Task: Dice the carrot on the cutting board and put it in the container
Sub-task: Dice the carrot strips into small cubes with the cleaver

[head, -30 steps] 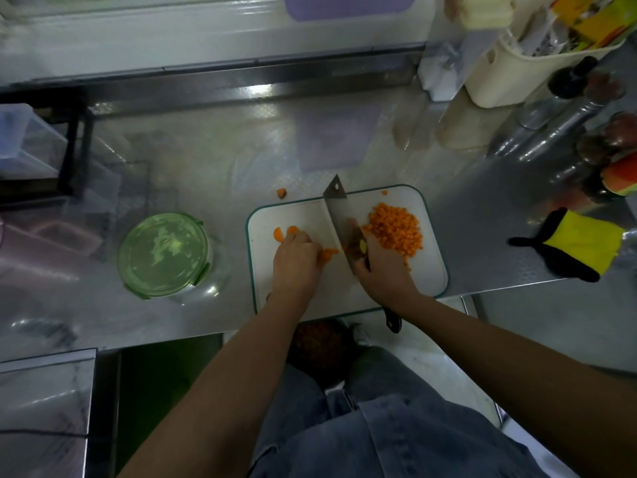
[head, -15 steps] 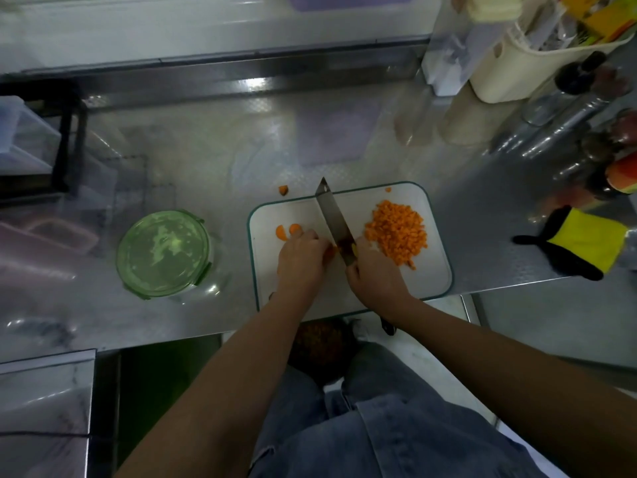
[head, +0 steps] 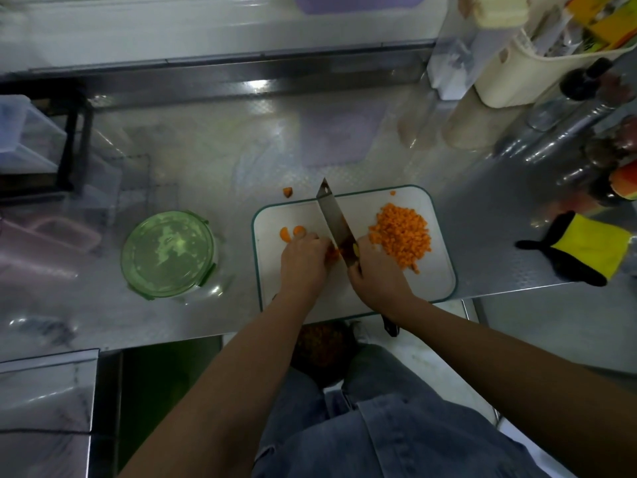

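Gripping the knife [head: 336, 222] with my right hand [head: 375, 274] while fingers of my left hand [head: 303, 263] pin the carrot stub [head: 332, 253] on the cutting board [head: 441, 281], I reckon most is diced, the pile [head: 401, 236] not yet in the lidded container [head: 169, 253].

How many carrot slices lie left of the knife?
2 carrot slices, side by side beyond the left hand, near the left edge of the cutting board; the hand may hide more.

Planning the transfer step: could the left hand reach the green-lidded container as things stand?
Probably yes: nothing lies between the left hand and the container, left of the cutting board; but the hand holds carrot.
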